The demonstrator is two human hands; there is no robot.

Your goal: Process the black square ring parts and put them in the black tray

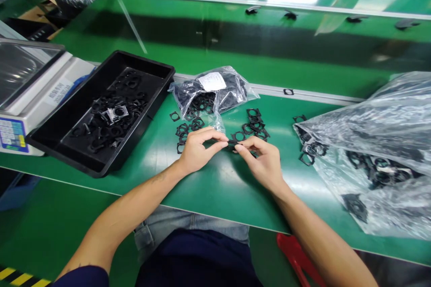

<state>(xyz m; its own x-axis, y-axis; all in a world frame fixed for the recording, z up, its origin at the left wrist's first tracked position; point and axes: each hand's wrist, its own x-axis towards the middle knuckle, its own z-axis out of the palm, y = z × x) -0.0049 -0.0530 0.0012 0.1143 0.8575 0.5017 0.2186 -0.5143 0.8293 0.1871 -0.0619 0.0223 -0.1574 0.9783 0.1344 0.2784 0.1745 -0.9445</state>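
Here we are at the green table [208, 197], and both of our hands meet over it, fingertips nearly together. Our left hand [198, 150] pinches one end of a small black part [232, 143] between thumb and index finger; our right hand [261, 159] pinches the other end the same way. So the part sits right between the two hands, seen almost edge-on, too small and too covered for us to read its shape.

Just beyond our left fingers lies the left pile [182, 131] of black frames with round holes; beyond our right fingers, the right pile [255, 121] of the same. Behind them we've got a clear bag [232, 94] stuffed with more, a white label [213, 81] on top. Over to our left, the black tray [133, 145] holds a heap of dark pieces, with one silvery frame [118, 113] on it, and a scale [54, 94] stands beyond the tray's far side. Out to our right, well apart from our hands, a big plastic bag [357, 116] lies open, frames at its mouth.
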